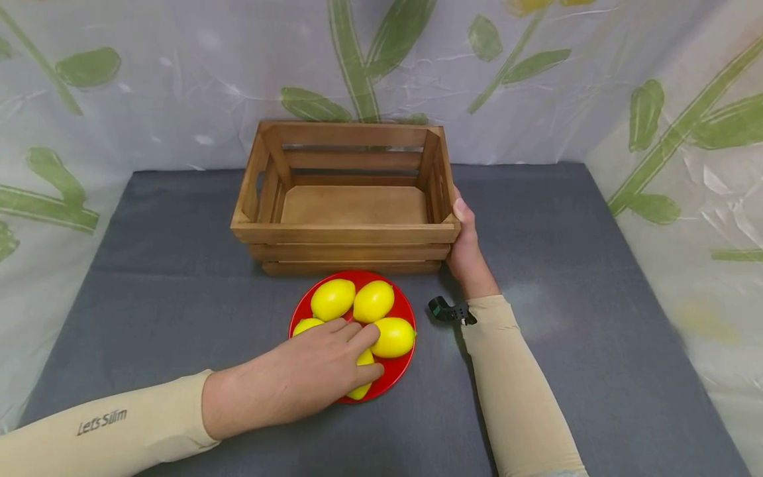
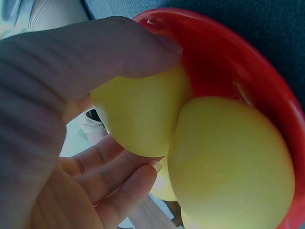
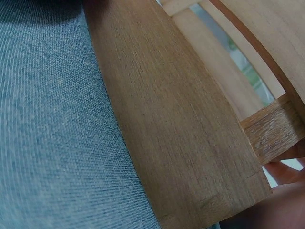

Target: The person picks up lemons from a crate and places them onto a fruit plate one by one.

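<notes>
My left hand (image 1: 306, 374) reaches over a red plate (image 1: 390, 376) holding several yellow lemons. It grips the lemon (image 1: 360, 383) nearest me; in the left wrist view the thumb lies over that lemon (image 2: 143, 114) and the fingers curl beneath it. Another lemon (image 2: 233, 162) touches its side there. At the far side of the plate sit two lemons, one on the left (image 1: 332, 299) and one on the right (image 1: 373, 301). My right hand (image 1: 467, 252) holds the right end of a slatted wooden crate (image 1: 346, 233); most of its fingers are hidden behind the wood.
Inside the upright crate, its bare wooden floor (image 1: 354, 204) shows. The plate stands directly in front of it on a dark grey tabletop (image 1: 179, 291). A black strap with a small device (image 1: 450, 311) sits at my right wrist. Leaf-printed sheeting (image 1: 197, 86) hangs behind.
</notes>
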{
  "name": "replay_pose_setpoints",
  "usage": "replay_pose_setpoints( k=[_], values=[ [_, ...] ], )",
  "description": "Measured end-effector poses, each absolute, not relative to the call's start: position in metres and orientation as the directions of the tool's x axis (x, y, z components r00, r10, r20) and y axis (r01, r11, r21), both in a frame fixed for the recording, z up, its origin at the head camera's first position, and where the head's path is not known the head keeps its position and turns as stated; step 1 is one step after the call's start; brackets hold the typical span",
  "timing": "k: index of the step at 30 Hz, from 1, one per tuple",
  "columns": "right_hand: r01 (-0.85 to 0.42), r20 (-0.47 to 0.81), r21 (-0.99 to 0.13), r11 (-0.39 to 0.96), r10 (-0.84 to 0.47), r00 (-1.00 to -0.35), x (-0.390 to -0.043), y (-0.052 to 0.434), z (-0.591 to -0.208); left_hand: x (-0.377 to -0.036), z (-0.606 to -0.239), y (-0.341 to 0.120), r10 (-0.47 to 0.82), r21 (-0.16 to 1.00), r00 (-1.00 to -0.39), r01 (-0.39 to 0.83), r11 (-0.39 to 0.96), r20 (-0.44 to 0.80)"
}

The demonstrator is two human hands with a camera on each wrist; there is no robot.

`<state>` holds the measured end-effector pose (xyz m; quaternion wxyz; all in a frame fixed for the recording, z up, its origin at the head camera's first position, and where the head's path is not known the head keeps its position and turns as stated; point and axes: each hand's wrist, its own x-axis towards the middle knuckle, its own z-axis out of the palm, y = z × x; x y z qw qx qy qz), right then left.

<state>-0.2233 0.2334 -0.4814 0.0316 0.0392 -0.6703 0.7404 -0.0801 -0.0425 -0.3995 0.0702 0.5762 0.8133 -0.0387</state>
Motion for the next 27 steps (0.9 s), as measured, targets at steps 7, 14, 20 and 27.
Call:
replay_pose_setpoints(
  k=[7,14,20,27],
  values=[
    [-0.094,0.094,-0.988,-0.12,0.007,-0.996,-0.225,0.229,-0.478,-0.079,-0.401,-0.047,0.927,0.035,-0.34,0.936,0.349,-0.159],
    [-0.119,0.114,-0.975,-0.187,0.037,-0.993,-0.224,0.226,-0.478,-0.079,-0.405,-0.051,0.929,0.054,-0.345,0.934,0.354,-0.134],
    [-0.111,0.104,-0.977,-0.181,0.045,-0.994,-0.221,0.227,-0.479,-0.076,-0.409,-0.052,0.928,0.047,-0.36,0.93,0.365,-0.093],
    [-0.095,0.088,-0.979,-0.181,0.045,-0.995,-0.219,0.228,-0.482,-0.072,-0.414,-0.054,0.913,0.076,-0.405,0.91,0.408,-0.052]
  ],
)
